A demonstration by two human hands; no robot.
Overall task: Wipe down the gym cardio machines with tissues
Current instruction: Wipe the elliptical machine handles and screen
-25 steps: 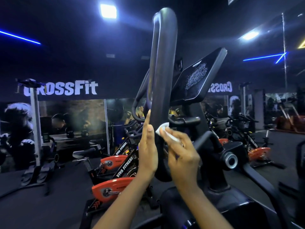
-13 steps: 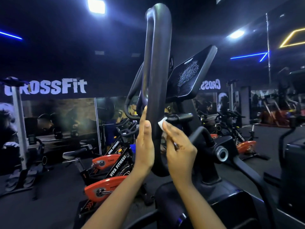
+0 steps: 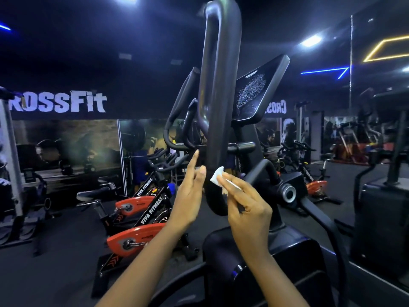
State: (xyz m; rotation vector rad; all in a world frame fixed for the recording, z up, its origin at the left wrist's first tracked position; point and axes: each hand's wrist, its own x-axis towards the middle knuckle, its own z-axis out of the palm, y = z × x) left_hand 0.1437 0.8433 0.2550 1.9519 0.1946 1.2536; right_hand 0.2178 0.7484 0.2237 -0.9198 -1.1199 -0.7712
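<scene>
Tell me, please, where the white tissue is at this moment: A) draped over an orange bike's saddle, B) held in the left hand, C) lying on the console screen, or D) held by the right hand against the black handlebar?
D: the right hand pinches the tissue against the lower part of the black handlebar, while the left hand is open beside it, holding nothing.

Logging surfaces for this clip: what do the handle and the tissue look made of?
Handle: seemingly matte black rubber or foam coating, judging by its soft, dull sheen; which is unclear. Tissue: thin white paper, folded, pinched in the right hand.
</scene>
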